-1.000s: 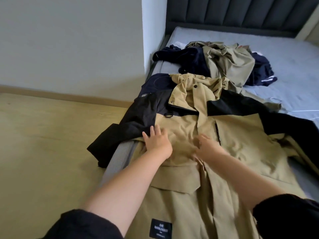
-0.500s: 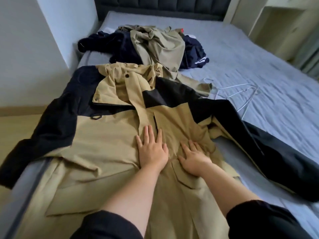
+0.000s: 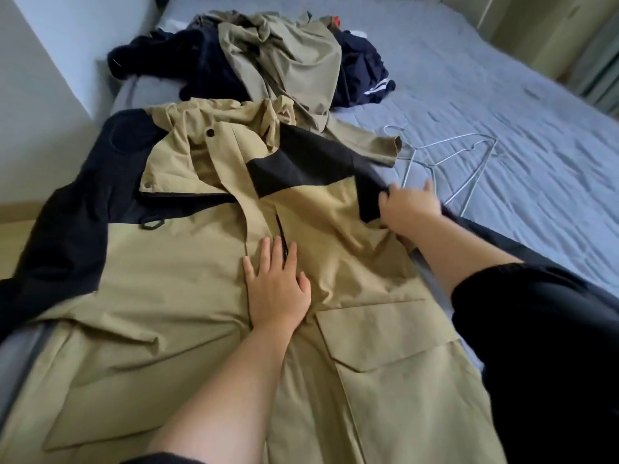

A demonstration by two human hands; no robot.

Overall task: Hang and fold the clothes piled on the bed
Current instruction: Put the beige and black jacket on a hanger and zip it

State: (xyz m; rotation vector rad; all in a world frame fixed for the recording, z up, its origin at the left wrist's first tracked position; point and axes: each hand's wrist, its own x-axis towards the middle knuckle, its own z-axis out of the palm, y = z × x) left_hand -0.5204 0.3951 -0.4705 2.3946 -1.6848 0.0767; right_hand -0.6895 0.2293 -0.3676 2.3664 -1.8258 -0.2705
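Clearly we are only getting started: we are working on one tan and black jacket (image 3: 187, 269), which is lying front-up and spread lengthwise along the near edge of the bed (image 3: 519, 95), one black sleeve draping over the side. We are pressing our left hand (image 3: 276, 289) flat on the chest, fingers straight and slightly spread, right beside the zip line. We are reaching our right hand (image 3: 410, 204) out to the black shoulder panel on the other side, where the second sleeve is running off along the mattress. That hand is lying on the cloth, but its fingers are foreshortened, and we cannot tell whether it is gripping the sleeve or only touching it. The wire hangers (image 3: 469, 152) are lying bare on the sheet just beyond that hand, so nothing is hanging yet, as far as we are seeing. Farther up the bed, the pile (image 3: 278, 58) of tan and dark navy clothes is sitting crumpled and unsorted, touching the jacket's collar. We are judging that this jacket is being smoothed ahead of a fold or a hanger. No folded stack is showing anywhere, so nearly all of the job is waiting.
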